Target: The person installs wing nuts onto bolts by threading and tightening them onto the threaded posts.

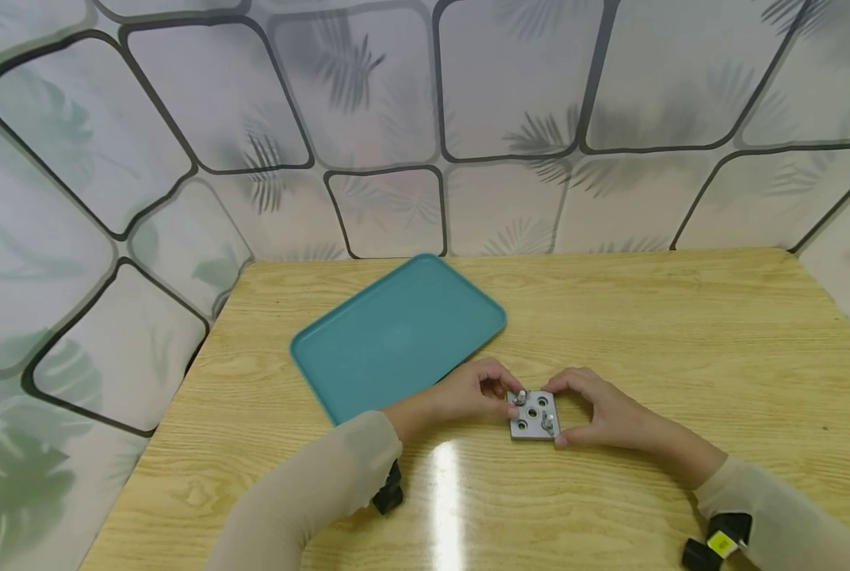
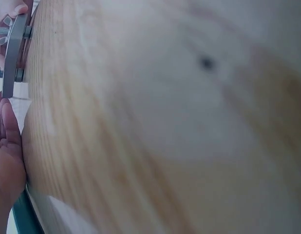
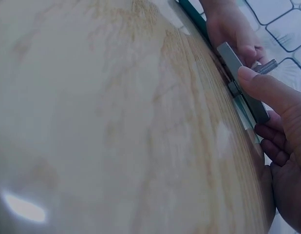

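A square grey metal plate point(image 1: 535, 434) with several round holes is held just above the table, in front of the tray. A bolt point(image 1: 521, 398) stands up near its far left corner, and a wing nut point(image 1: 548, 423) sits at the near right. My left hand point(image 1: 475, 392) pinches the plate's left edge, thumb on top beside the bolt. With thumb and fingers, my right hand point(image 1: 606, 412) grips the right edge. Seen edge-on in the right wrist view, the plate point(image 3: 231, 56) has a threaded bolt point(image 3: 267, 67) rising from it and bolt heads underneath.
A teal tray point(image 1: 396, 333) lies at an angle on the wooden table point(image 1: 668, 333), behind my left forearm. A patterned curtain or wall covering point(image 1: 389, 214) rises at the table's back edge and left side.
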